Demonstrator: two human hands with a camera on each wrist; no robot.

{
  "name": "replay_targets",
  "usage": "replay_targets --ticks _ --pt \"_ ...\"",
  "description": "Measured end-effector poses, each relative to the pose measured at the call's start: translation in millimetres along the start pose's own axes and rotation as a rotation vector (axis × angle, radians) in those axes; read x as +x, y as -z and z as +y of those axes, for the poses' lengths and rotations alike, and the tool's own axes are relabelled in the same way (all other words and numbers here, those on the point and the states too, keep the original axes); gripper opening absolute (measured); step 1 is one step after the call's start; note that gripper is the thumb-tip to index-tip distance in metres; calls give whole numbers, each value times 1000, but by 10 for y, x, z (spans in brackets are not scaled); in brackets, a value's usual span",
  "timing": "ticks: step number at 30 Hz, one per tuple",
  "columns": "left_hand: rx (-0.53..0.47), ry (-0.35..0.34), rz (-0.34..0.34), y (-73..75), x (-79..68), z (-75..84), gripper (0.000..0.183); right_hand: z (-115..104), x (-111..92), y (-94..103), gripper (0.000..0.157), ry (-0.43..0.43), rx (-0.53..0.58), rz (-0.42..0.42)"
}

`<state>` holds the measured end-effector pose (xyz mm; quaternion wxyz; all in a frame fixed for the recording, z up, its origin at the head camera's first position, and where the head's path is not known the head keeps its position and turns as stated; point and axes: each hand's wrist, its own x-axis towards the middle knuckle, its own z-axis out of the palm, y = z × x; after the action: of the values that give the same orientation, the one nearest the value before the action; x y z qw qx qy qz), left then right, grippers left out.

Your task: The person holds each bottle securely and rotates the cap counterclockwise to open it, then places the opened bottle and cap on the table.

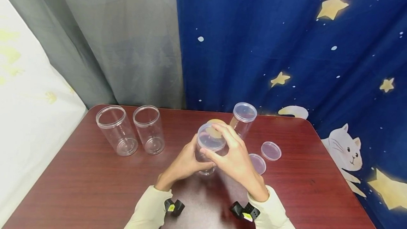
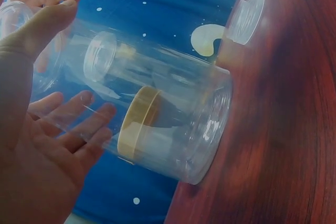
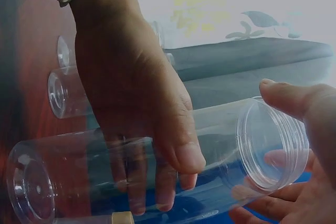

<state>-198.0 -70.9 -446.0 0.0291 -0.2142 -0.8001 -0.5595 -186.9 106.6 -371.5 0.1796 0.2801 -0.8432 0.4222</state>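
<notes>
My left hand (image 1: 182, 162) holds a tall clear plastic jar (image 2: 207, 135) around its side, thumb on the near face and fingers behind. My right hand (image 1: 233, 154) grips the clear lid (image 1: 208, 142) at the jar's top, thumb on one side and fingers on the other. The jar is roughly upright, low over or on the table. Just behind it stands a jar with a gold lid (image 2: 139, 121), seen through the clear wall in the left wrist view. Whether the clear lid is fully seated cannot be told.
Two lidless clear jars, one outer (image 1: 116, 130) and one inner (image 1: 149, 130), stand at the left of the dark red table (image 1: 95, 193). A jar with a clear lid (image 1: 245, 112) stands back right. Two loose lids, one far (image 1: 271, 151) and one near (image 1: 257, 164), lie right. Curtains hang behind.
</notes>
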Motion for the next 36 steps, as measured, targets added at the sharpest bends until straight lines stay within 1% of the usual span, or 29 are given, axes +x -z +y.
replay_targets --ticks 4,9,15,20,25,30,36 --pt "-11 -6 -4 7 1 8 92 10 16 15 65 17 44 -24" --pt "-14 4 -1 10 -5 14 93 36 29 22 63 25 91 -45" --pt "-15 17 -8 15 -8 13 92 72 46 41 64 40 173 -84" --pt "-18 24 -17 27 -9 24 91 90 57 80 69 31 200 -133" --pt "-18 33 -26 30 -13 31 91 117 67 119 68 34 236 -176" --pt "-29 25 -36 30 -13 33 92 152 84 145 67 51 278 -216" --pt "-30 13 -40 34 -13 27 94 173 86 167 70 33 302 -254"
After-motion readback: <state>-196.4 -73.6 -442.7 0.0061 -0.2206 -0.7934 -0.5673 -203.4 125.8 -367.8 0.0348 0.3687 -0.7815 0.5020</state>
